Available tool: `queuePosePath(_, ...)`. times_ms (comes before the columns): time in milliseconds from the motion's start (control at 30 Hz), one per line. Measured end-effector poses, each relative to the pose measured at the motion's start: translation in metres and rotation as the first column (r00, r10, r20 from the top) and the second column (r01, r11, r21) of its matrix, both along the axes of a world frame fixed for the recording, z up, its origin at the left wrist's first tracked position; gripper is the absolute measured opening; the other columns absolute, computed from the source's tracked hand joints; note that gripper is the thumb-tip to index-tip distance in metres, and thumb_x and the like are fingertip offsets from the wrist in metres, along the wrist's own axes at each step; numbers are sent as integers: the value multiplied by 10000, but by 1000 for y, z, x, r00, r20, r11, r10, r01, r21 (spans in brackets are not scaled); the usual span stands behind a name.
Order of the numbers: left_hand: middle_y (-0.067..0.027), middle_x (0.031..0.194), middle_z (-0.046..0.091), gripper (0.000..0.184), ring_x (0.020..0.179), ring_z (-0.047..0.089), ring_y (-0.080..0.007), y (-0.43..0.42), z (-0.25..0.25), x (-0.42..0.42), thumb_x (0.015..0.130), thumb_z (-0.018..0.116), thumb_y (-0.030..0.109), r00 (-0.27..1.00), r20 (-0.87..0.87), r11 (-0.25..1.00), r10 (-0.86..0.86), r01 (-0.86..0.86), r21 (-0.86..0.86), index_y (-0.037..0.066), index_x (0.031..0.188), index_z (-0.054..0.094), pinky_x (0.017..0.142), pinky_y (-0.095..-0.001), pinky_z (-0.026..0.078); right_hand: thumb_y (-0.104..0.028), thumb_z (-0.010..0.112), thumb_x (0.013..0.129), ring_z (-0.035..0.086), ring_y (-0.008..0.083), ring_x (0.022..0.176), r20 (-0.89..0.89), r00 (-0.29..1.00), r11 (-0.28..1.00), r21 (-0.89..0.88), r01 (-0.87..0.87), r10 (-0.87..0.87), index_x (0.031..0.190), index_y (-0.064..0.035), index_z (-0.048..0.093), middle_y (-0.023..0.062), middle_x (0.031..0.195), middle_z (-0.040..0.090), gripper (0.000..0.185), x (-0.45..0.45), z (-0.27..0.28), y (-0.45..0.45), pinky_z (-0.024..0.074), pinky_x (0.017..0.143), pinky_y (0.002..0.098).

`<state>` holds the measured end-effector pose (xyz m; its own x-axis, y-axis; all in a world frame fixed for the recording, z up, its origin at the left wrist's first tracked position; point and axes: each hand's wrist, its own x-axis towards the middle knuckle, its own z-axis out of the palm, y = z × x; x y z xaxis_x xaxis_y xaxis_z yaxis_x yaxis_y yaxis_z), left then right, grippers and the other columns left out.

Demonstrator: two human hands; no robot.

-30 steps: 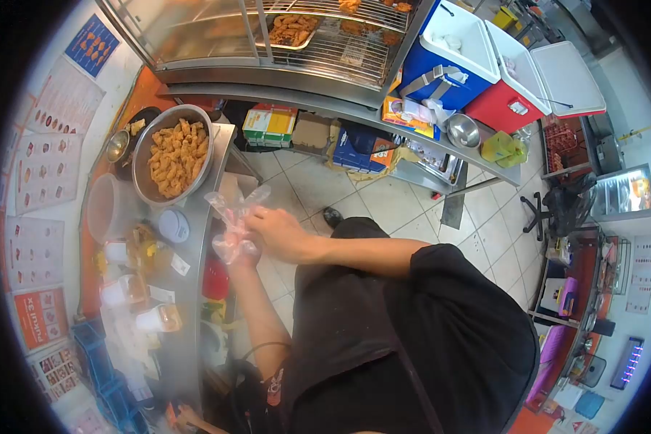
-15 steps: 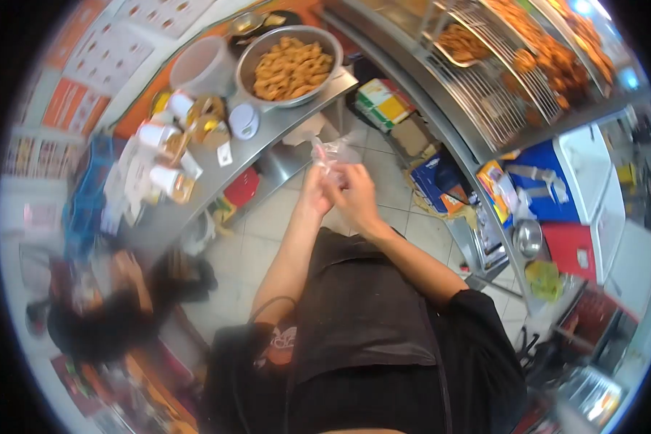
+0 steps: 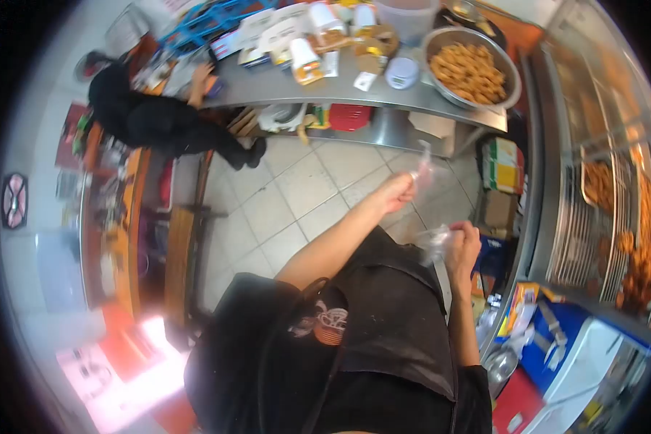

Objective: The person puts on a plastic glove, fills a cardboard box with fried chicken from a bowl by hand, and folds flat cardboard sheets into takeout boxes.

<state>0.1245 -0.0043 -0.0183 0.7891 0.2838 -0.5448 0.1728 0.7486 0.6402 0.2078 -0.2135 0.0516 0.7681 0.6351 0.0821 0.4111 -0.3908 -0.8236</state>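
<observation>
My left hand (image 3: 398,192) is closed on a clear plastic bag (image 3: 424,172) with a pinkish tint, which sticks out past the fingertips and is blurred. Lower and to the right, my right hand (image 3: 466,249) pinches another piece of clear crumpled plastic (image 3: 435,244). The two hands are apart, both in mid-air above the tiled floor. What, if anything, lies inside the plastic cannot be made out.
Ahead stands a steel counter (image 3: 267,85) with a metal bowl (image 3: 514,92) of fried pieces, a small round scale (image 3: 401,73) and paper cups of food (image 3: 305,61). A heated display case (image 3: 571,239) runs along the right. Another person (image 3: 152,119) stands at the left.
My hands were together over the plastic; now they have separated, each with clear plastic. My view has turned left, so the counter lies straight ahead and the other person appears higher.
</observation>
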Motion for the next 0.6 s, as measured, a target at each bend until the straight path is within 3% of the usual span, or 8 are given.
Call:
queuePosePath(33, 87, 801, 617, 394, 455, 286, 10, -9, 7, 1, 949, 542, 497, 1000, 21, 1000, 10, -9, -24, 133, 1061, 645, 391, -176, 160, -140, 567, 883, 579, 374, 609, -211, 975, 997, 38, 73, -64, 880, -17, 653, 174, 749, 650, 150, 3, 6, 15, 458, 611, 456)
queuePosePath(67, 87, 792, 612, 353, 436, 276, 15, -20, 20, 0, 963, 530, 467, 999, 45, 999, 15, -13, -48, 140, 1020, 648, 378, -179, 141, -140, 567, 883, 579, 374, 609, -211, 977, 998, 52, 28, -17, 880, -17, 653, 174, 749, 650, 150, 0, 9, 31, 458, 611, 456)
queuePosePath(133, 80, 785, 618, 329, 428, 283, 12, -35, 54, -7, 967, 527, 439, 994, 36, 987, 106, -101, -127, 132, 982, 645, 374, -184, 150, -197, 596, 894, 616, 382, 661, 174, 975, 990, -18, -140, 141, 916, -25, 631, 194, 756, 646, 177, -8, 17, 61, 462, 611, 449)
queuePosePath(300, 40, 766, 642, 273, 399, 293, -7, -3, 21, -19, 967, 541, 349, 959, 144, 942, 245, -200, -268, 99, 913, 637, 362, -192, 181, -216, 596, 907, 624, 412, 713, 200, 929, 950, -55, -308, 313, 844, -21, 625, 219, 756, 638, 207, -18, 0, 103, 468, 631, 459)
queuePosePath(367, -2, 776, 655, 227, 482, 445, -74, 14, 6, -23, 956, 566, 292, 871, 9, 847, 491, -474, -241, 85, 912, 649, 414, -220, 304, -225, 595, 911, 621, 423, 713, 233, 865, 879, 67, -471, 445, 851, -18, 640, 231, 755, 632, 221, -31, -2, 111, 463, 630, 468)
queuePosePath(400, -6, 775, 651, 212, 528, 508, -106, 23, -10, -25, 961, 569, 267, 817, -58, 798, 574, -573, -187, 77, 916, 651, 448, -237, 370, -203, 580, 927, 621, 411, 719, 169, 868, 879, 21, -477, 467, 853, -1, 627, 241, 761, 626, 220, -37, -5, 113, 454, 616, 444)
queuePosePath(500, -13, 891, 668, 267, 716, 596, -143, 11, -16, -21, 968, 561, 331, 734, -50, 732, 678, -680, -55, 80, 990, 649, 599, -286, 460, -206, 565, 937, 607, 407, 706, 37, 873, 873, 22, -487, 486, 848, 3, 613, 238, 766, 620, 233, -46, -1, 121, 452, 623, 435)
queuePosePath(600, -10, 1090, 639, 365, 953, 578, -114, 2, -9, -35, 976, 523, 417, 800, 226, 826, 555, -500, -260, 108, 1153, 603, 786, -314, 469, -213, 558, 946, 580, 377, 654, 48, 871, 862, 129, -490, 488, 832, 9, 590, 229, 742, 604, 252, -57, -7, 128, 441, 611, 425)
